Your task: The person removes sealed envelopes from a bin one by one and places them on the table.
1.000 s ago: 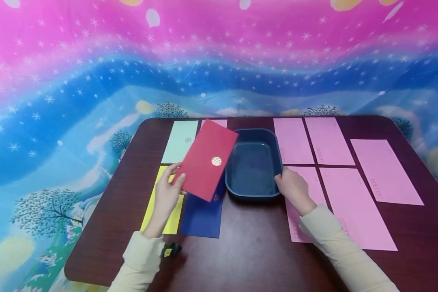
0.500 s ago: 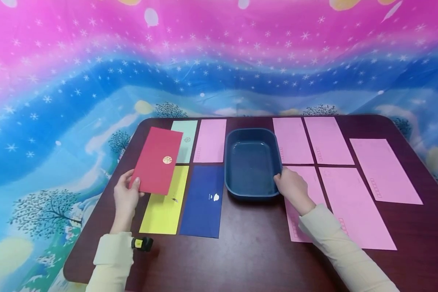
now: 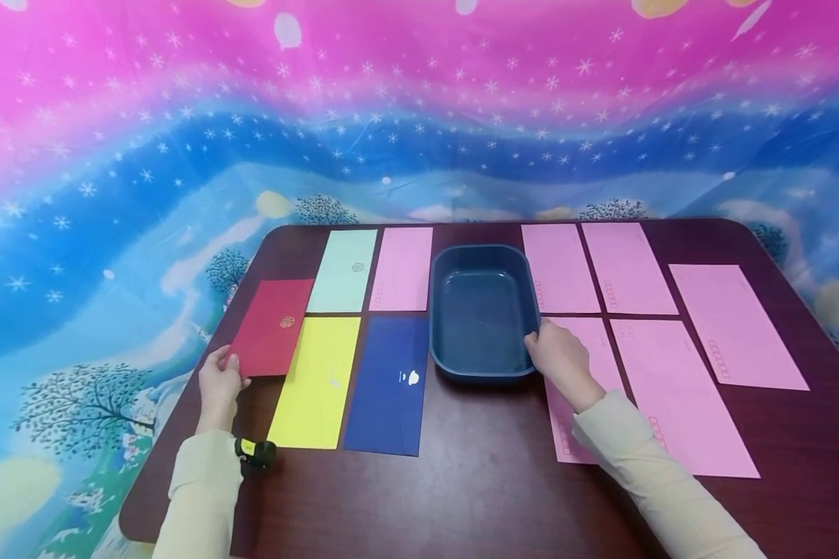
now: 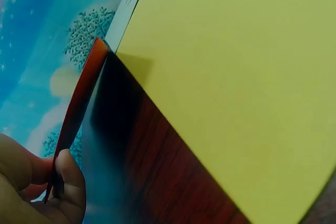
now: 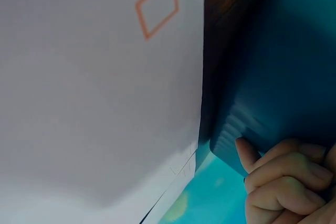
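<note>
My left hand (image 3: 218, 392) pinches the lower left corner of a red envelope (image 3: 269, 326) with a gold round emblem, at the table's left. In the left wrist view the envelope (image 4: 79, 103) appears nearly edge-on, raised off the table, its far end close to a yellow envelope (image 4: 226, 77). In the head view it lies left of the yellow envelope (image 3: 315, 388) and the mint-green envelope (image 3: 342, 272). My right hand (image 3: 562, 361) grips the right side of a dark blue plastic basin (image 3: 485, 376); the right wrist view shows its fingers (image 5: 283, 174) curled beside the basin wall.
A blue envelope (image 3: 384, 396) and a pink envelope (image 3: 402, 268) lie left of the basin. Several pink envelopes (image 3: 681, 396) lie to its right, one partly under my right forearm. A printed cloth (image 3: 419, 116) hangs behind the dark wooden table (image 3: 475, 497).
The red envelope has moved left and down with my left hand, from over the blue envelope and basin edge to the table's left side. My right hand and the basin have stayed put.
</note>
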{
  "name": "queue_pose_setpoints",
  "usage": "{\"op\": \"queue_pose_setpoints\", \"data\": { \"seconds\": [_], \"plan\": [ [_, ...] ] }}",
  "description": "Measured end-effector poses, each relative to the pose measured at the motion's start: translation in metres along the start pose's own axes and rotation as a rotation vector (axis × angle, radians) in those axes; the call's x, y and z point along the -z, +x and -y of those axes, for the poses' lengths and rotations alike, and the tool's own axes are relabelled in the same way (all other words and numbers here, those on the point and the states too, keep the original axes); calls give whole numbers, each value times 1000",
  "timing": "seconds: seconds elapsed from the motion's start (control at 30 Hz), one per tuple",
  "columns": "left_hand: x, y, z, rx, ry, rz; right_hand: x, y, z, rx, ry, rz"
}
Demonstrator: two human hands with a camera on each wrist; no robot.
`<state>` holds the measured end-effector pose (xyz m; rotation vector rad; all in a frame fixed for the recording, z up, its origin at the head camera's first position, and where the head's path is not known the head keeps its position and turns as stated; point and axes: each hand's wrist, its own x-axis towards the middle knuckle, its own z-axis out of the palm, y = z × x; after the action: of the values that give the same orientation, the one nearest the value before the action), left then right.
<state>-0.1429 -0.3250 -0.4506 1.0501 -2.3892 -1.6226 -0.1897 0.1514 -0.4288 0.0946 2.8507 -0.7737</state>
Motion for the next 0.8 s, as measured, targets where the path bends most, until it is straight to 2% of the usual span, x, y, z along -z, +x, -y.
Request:
{"op": "queue_pose_setpoints", "data": {
  "seconds": [0.17, 0.43, 0.53, 0.7, 0.8],
  "plan": [
    [4, 6, 1, 16, -7, 11, 0, 0, 1, -4, 3, 0],
    [9, 15, 4, 44, 162, 65, 1, -1, 1, 5, 1, -2],
    [6, 16, 6, 10, 229, 62, 1, 0, 2, 2, 1, -4],
    [2, 13, 8, -77, 387, 10, 0, 0, 2, 0, -1, -2],
    [1, 11, 9, -82, 472, -8, -1, -1, 2, -6, 2, 4]
  ]
}}
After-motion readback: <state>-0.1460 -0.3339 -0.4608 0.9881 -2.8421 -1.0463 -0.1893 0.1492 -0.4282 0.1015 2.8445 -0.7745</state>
